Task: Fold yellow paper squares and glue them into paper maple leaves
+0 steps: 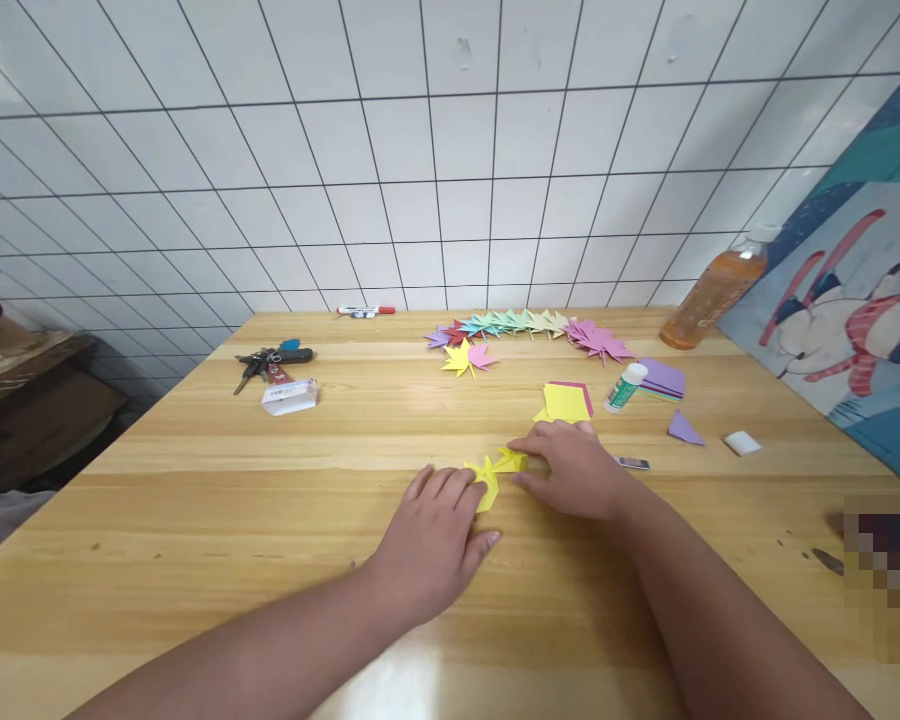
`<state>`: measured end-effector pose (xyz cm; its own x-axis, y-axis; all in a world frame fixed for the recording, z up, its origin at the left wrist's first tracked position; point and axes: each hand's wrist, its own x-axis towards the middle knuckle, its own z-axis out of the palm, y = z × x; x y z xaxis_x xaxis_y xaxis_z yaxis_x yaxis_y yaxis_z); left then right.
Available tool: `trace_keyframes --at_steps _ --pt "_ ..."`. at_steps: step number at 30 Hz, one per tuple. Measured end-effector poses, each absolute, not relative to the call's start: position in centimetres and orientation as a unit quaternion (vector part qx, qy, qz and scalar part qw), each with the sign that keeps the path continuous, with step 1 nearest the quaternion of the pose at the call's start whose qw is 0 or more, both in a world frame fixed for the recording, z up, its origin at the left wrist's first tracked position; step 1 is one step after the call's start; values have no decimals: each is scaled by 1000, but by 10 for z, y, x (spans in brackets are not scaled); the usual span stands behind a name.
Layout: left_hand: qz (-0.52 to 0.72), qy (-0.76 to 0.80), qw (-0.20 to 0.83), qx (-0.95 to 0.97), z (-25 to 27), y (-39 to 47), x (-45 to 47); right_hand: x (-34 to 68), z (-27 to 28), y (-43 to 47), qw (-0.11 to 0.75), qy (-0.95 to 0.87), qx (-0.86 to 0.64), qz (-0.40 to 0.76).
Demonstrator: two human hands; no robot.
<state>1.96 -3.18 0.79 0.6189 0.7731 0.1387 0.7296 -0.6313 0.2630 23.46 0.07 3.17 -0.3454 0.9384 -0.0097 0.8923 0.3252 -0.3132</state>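
Note:
Near the middle of the wooden table, my left hand [436,525] presses its fingertips on a yellow folded paper piece [487,488], holding it down. The fingers cover its left part, and the thumb lies apart below. Just to the right, my right hand [574,465] grips a second, smaller yellow folded paper piece [511,461] between thumb and fingers. The two pieces nearly meet at their points; I cannot tell whether they are joined. Behind my right hand is a stack of square paper [568,400], yellow on top with magenta beneath.
Folded paper leaves [514,322] in several colours line the back, with a yellow leaf [460,358] in front. To the right are a glue stick [625,387], purple paper [661,378], an eraser-like white block [742,443] and a bottle [712,295]. Keys [266,362] and a small box [290,397] lie left.

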Motion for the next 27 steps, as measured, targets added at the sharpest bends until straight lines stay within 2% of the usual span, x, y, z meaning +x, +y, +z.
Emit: trace_keyframes --at_steps 3,7,13,15,18,21,23,27 --pt "126 418 83 896 7 -32 19 238 32 0 92 -808 -546 201" --pt "117 418 72 898 7 -33 19 234 24 0 132 -803 -551 185" --pt "114 419 60 899 8 -34 19 230 22 2 164 -786 -541 250" --pt "116 419 62 899 8 -34 19 234 24 3 181 -741 -562 321" --pt "121 417 71 898 7 -34 19 235 25 4 270 -625 -563 469" --pt "125 413 74 899 7 -34 19 229 22 5 314 -544 -562 538" --pt "124 412 71 900 7 -34 19 223 19 5 284 -559 -587 513" --pt "116 412 73 901 9 -34 19 217 13 5 246 -637 -619 389"
